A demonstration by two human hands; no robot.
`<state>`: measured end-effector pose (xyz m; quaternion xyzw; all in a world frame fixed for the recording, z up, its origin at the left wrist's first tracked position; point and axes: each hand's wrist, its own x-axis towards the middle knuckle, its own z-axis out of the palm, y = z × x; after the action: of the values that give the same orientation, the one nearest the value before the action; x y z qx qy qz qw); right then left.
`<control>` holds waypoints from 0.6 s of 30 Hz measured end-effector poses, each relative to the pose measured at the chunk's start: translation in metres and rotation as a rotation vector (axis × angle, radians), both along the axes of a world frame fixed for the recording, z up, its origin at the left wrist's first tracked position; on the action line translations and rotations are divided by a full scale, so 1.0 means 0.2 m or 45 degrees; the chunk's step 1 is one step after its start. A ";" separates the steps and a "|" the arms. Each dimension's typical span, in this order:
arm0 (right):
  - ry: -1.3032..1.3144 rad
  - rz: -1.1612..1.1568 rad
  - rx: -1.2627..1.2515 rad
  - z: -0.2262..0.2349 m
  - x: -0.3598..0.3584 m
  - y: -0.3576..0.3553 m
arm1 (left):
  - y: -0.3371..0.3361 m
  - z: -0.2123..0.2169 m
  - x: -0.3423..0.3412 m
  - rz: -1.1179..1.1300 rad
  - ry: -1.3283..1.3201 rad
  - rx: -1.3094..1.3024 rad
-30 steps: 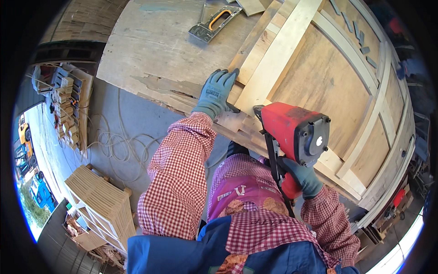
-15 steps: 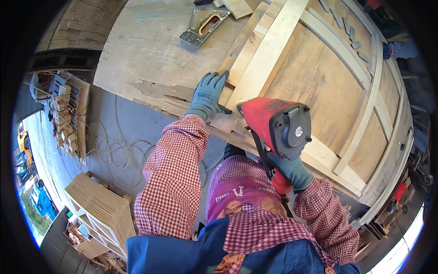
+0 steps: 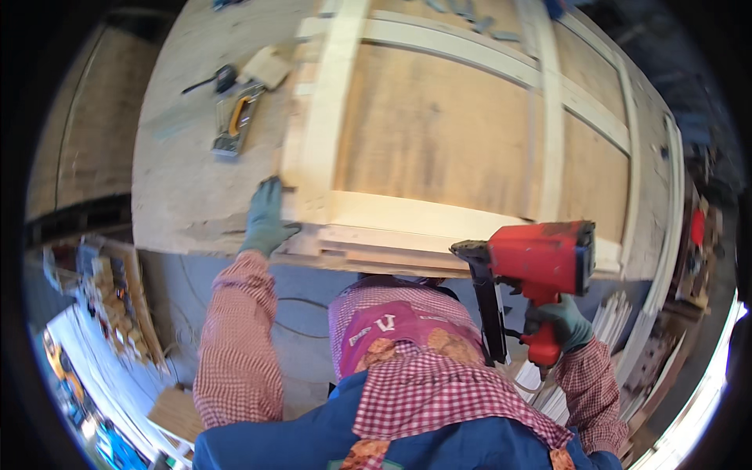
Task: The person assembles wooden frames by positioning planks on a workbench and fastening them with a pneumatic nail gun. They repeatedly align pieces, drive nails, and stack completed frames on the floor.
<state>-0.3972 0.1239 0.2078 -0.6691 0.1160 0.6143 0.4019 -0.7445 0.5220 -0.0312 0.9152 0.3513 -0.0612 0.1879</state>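
My left hand (image 3: 268,219), in a blue-grey work glove, rests with its fingers stretched out against the left front corner of a wooden frame panel (image 3: 333,117). The panel has pale battens over plywood sheets and lies on a large wooden worktop (image 3: 176,188). In my right hand (image 3: 565,323), also gloved, is the grip of a red and black nail gun (image 3: 540,258). Its black nose points left, just over the panel's front batten (image 3: 407,215). Whether the nose touches the wood I cannot tell. The gun's long magazine hangs down in front of my apron.
Left of the panel lie a metal hand tool with a yellow grip (image 3: 237,117), a small black tool (image 3: 225,77) and a wood offcut (image 3: 268,66). Several grey strips (image 3: 462,9) sit on the panel's far part. Stacked wood blocks (image 3: 110,298) stand at left; a hose (image 3: 301,329) trails below.
My view has swung to the right. The nail gun has moved right along the front batten, away from my left hand, and turned side-on. My left hand stays by the panel's corner.
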 end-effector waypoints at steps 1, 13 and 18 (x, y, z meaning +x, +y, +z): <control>-0.041 -0.091 0.023 0.03 0.06 -0.12 | -0.07 0.02 0.06 0.034 -0.065 0.014; 0.130 -0.592 0.588 -0.05 0.58 -1.54 | -1.73 0.18 0.81 -0.044 -0.378 -0.242; -0.018 -0.612 0.725 -0.20 0.64 -2.16 | -2.27 0.15 1.14 -0.293 -0.383 -0.593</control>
<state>-0.2686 -0.3080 0.1674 -0.4884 0.0917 0.5054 0.7055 -0.5155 0.0676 -0.0013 0.8800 0.1901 -0.0248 0.4347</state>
